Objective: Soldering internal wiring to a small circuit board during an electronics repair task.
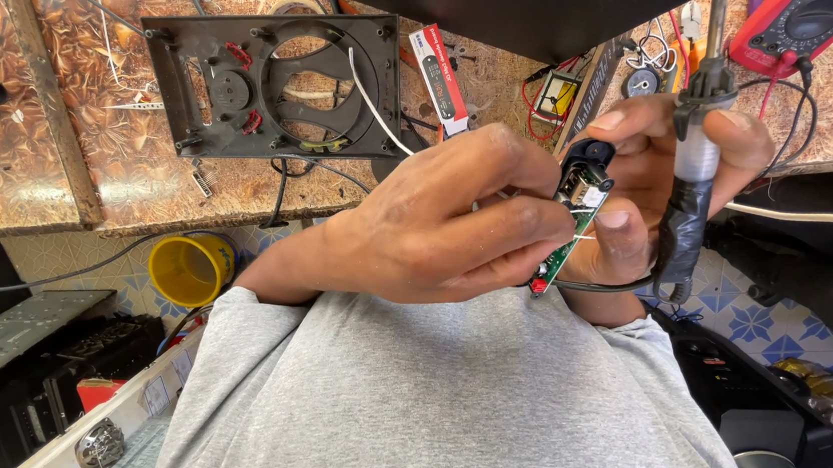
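An electronics repair workshop: a red handheld multimeter [796, 24], a black plastic dismantled panel [274, 81] and loose wires [550, 85] crowd the brown patterned workbench [91, 165].

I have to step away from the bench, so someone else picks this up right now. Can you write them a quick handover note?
Left hand: fingers pinch the small green circuit board at chest height.
Right hand: steadies the board from behind and also grips the soldering iron, tip pointing up and away from the board.
On the bench: black plastic panel with a white wire, red multimeter at far right.
Done: cannot tell from this view.
Left: the iron is not touching the board; no joint is being worked.
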